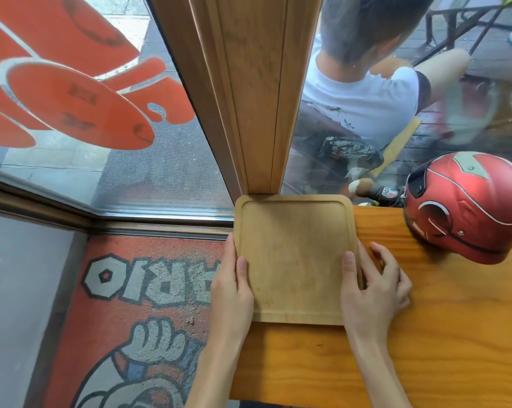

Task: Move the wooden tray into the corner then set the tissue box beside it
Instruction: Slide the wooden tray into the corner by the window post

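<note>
A square wooden tray [294, 245] lies flat in the far left corner of the orange wooden table [425, 348], its far edge against the wooden window post [257, 98]. My left hand [231, 287] grips the tray's left rim, thumb inside the tray. Over the right rim sits my right hand [372, 287], thumb on the tray and fingers spread on the table beside it. No tissue box is in view.
A red helmet [469, 207] rests on the table at the far right, close to the tray. Glass panes stand behind the table. The table's left edge drops to a printed red floor mat [137, 319]. A person sits outside the glass.
</note>
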{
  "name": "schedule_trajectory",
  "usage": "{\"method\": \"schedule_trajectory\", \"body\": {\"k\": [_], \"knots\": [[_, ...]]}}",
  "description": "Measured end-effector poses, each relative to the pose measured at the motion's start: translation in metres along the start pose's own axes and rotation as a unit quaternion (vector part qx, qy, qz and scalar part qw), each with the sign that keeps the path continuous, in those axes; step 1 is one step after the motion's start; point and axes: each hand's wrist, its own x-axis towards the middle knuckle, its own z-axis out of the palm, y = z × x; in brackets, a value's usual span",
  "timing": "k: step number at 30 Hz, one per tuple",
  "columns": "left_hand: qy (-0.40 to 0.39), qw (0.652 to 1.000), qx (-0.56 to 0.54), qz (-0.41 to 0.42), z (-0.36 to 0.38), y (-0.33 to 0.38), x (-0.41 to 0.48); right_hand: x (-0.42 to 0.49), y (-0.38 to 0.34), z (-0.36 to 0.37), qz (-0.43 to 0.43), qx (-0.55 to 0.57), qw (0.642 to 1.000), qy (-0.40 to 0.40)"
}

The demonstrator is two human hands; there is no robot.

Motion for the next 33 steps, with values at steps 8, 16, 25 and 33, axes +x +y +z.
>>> {"method": "schedule_trajectory", "body": {"k": [8,16,25,33], "knots": [[0.011,0.999,0.033,0.012,0.0,0.001,0.002,-0.002,0.004,0.008,-0.023,-0.056,0.998,0.033],[0.011,0.999,0.042,0.023,-0.003,0.005,0.001,-0.003,0.004,0.009,-0.027,-0.063,0.997,0.046],[-0.002,1.0,0.012,0.027,0.0,-0.004,0.0,-0.003,0.006,0.01,-0.044,-0.067,0.996,0.05],[0.045,0.997,-0.061,0.002,-0.008,0.011,0.021,0.032,-0.007,-0.011,-0.134,-0.034,0.99,-0.039]]}}
